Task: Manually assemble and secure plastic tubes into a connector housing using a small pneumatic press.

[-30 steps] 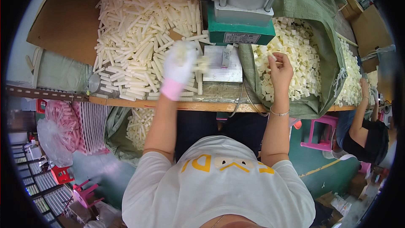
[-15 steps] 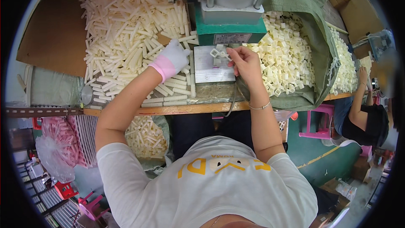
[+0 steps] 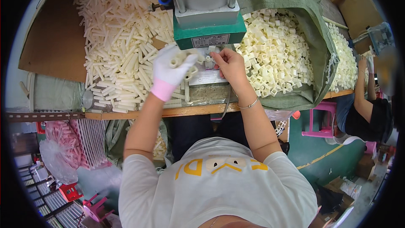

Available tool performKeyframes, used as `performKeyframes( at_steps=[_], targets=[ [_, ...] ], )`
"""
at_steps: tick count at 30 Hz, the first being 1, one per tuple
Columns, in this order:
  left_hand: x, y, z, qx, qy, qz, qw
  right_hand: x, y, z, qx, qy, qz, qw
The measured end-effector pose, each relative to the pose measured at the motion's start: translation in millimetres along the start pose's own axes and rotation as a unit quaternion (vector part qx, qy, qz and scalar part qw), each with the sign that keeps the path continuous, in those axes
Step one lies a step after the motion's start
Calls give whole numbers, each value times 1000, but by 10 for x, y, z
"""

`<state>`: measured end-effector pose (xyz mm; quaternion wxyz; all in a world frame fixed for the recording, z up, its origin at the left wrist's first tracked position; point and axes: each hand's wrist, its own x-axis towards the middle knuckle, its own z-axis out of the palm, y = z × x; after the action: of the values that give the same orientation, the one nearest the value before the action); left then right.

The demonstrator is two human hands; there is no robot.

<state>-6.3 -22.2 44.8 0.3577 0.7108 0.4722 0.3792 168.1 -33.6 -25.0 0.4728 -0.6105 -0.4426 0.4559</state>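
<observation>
Crowding both hands — green press (image 3: pixel 209 29) above, tube heap (image 3: pixel 122 46) left — fingers pinching cream tubes (image 3: pixel 179 61).

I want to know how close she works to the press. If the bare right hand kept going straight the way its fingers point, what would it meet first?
Probably the green press base just beyond the right hand; depth is unclear.

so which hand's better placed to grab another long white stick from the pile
Left. The gloved left hand sits right at the edge of the pile of long white sticks, on the person's left. The bare right hand is at the plate under the green press, nearer the square pieces.
</observation>
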Motion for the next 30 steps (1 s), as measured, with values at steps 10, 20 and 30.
performKeyframes(
  at_steps=[10,20,30],
  targets=[
    [151,-145,233,206,29,221,953,-38,1,6,-60,20,-54,996],
    [81,-190,291,246,102,252,930,-367,-121,-510,42,163,-95,981],
    [28,-289,337,292,107,235,921,-416,278,-1223,-195,263,-123,937]
  ],
)
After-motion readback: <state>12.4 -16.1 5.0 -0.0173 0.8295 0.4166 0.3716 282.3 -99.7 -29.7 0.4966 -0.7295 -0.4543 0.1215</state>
